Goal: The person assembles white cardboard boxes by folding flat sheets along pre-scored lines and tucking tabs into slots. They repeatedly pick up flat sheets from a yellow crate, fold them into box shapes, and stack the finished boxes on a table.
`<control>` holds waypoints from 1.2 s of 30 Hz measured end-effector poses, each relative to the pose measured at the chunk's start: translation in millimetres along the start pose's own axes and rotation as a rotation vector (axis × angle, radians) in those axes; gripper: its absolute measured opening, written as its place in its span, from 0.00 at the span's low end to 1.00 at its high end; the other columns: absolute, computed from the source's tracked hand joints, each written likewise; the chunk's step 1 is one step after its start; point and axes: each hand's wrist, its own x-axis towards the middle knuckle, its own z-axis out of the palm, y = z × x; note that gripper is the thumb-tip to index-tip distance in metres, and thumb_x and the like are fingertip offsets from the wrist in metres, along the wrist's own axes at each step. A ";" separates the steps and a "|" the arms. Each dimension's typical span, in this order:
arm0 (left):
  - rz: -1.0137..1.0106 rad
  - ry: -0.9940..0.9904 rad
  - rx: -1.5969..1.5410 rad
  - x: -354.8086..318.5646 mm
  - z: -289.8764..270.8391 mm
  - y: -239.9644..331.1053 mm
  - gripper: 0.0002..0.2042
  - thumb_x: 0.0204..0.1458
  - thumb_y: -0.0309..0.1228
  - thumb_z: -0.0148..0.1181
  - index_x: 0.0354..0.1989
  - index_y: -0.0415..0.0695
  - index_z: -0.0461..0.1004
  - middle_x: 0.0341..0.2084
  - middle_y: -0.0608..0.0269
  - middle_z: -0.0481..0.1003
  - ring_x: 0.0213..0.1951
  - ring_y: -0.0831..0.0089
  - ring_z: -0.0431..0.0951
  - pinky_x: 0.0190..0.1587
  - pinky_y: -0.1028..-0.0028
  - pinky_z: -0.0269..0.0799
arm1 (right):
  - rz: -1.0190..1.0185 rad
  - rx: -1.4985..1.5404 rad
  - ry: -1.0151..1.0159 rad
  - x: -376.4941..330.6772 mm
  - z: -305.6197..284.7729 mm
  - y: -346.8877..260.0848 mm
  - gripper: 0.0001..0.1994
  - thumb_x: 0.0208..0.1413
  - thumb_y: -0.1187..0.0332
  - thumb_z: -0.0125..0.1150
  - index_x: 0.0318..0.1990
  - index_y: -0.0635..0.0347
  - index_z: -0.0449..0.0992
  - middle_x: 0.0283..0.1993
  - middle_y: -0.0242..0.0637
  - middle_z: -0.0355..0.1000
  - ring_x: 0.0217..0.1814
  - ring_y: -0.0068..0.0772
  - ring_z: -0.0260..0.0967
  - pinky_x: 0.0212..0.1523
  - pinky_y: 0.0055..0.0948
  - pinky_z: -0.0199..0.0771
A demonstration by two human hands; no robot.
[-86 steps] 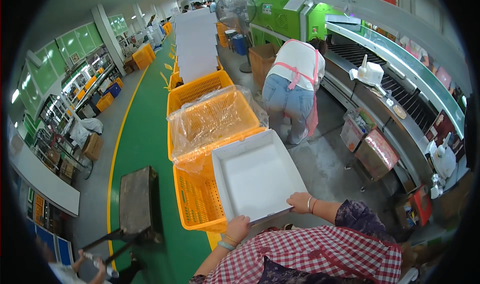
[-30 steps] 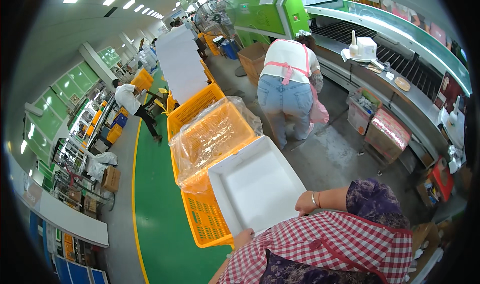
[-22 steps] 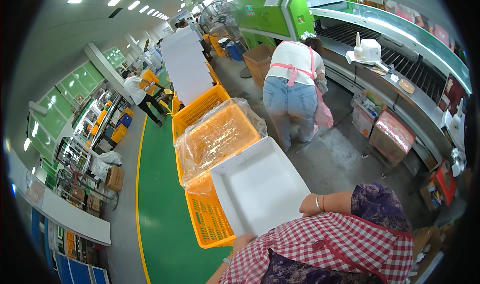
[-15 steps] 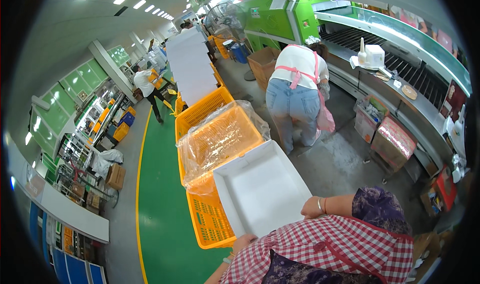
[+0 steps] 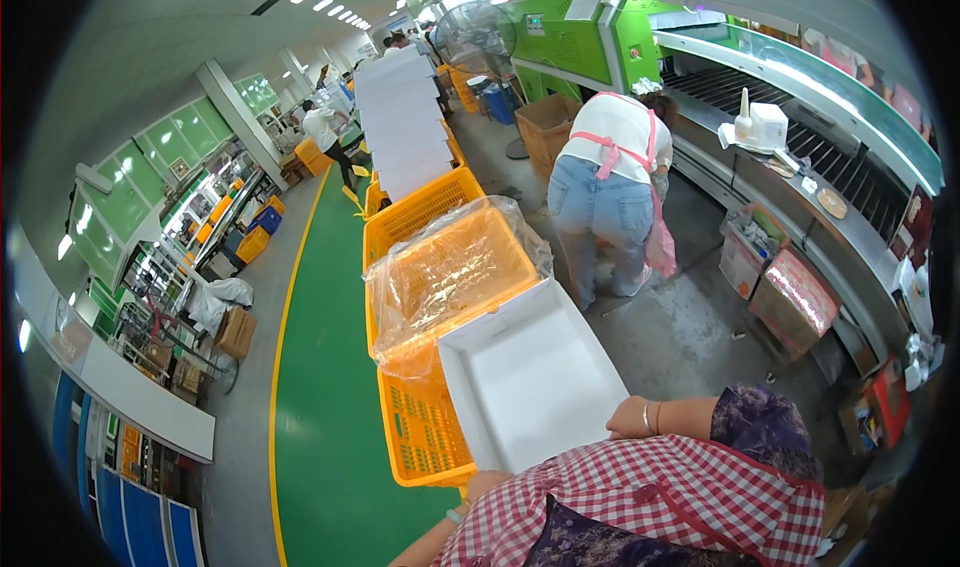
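Note:
A shallow white open box (image 5: 535, 372), with nothing visible inside, lies tilted in front of my body. Its near end is against my checked apron. My right hand (image 5: 630, 419) is closed on the near right corner of the box. At the near left corner my left hand (image 5: 487, 483) grips the edge, its fingers partly hidden by the apron. Beneath and beyond the box stand yellow plastic crates (image 5: 425, 422). The nearest raised crate is lined with a clear plastic bag (image 5: 455, 277) that spills over its sides.
White boards (image 5: 400, 107) top the crate row further off. On the right, a person in a pink apron (image 5: 605, 167) bends beside a conveyor (image 5: 800, 147). A brown carton (image 5: 548, 127) and a filled bin (image 5: 750, 252) stand nearby. A green walkway (image 5: 325, 397) runs along the left.
The whole view has shifted slightly, so the crates and machine sit further right. Both hands stay at the white box. The distant walking person on the left has changed posture.

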 end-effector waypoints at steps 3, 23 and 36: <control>0.129 0.095 0.117 1.1 29.0 -16.2 0.12 0.50 0.41 0.49 0.37 0.50 0.74 0.27 0.58 0.75 0.33 0.59 0.76 0.33 0.61 0.69 | 0.005 -0.014 -0.001 -1.5 5.8 2.1 0.16 0.54 0.55 0.48 0.33 0.55 0.77 0.30 0.43 0.75 0.36 0.47 0.73 0.38 0.44 0.72; 0.115 0.425 0.020 -7.1 43.0 -21.6 0.10 0.45 0.38 0.52 0.36 0.56 0.75 0.32 0.69 0.73 0.40 0.67 0.69 0.51 0.63 0.59 | -0.072 0.039 0.493 -14.9 37.2 4.4 0.07 0.50 0.62 0.56 0.27 0.55 0.74 0.28 0.35 0.70 0.32 0.38 0.70 0.34 0.36 0.71; 0.249 0.401 0.139 -2.2 67.1 -35.9 0.10 0.46 0.39 0.51 0.35 0.53 0.76 0.31 0.67 0.74 0.41 0.67 0.70 0.58 0.59 0.54 | -0.090 0.006 0.470 -12.3 46.3 4.9 0.09 0.51 0.60 0.56 0.26 0.54 0.73 0.27 0.33 0.70 0.33 0.36 0.70 0.33 0.35 0.71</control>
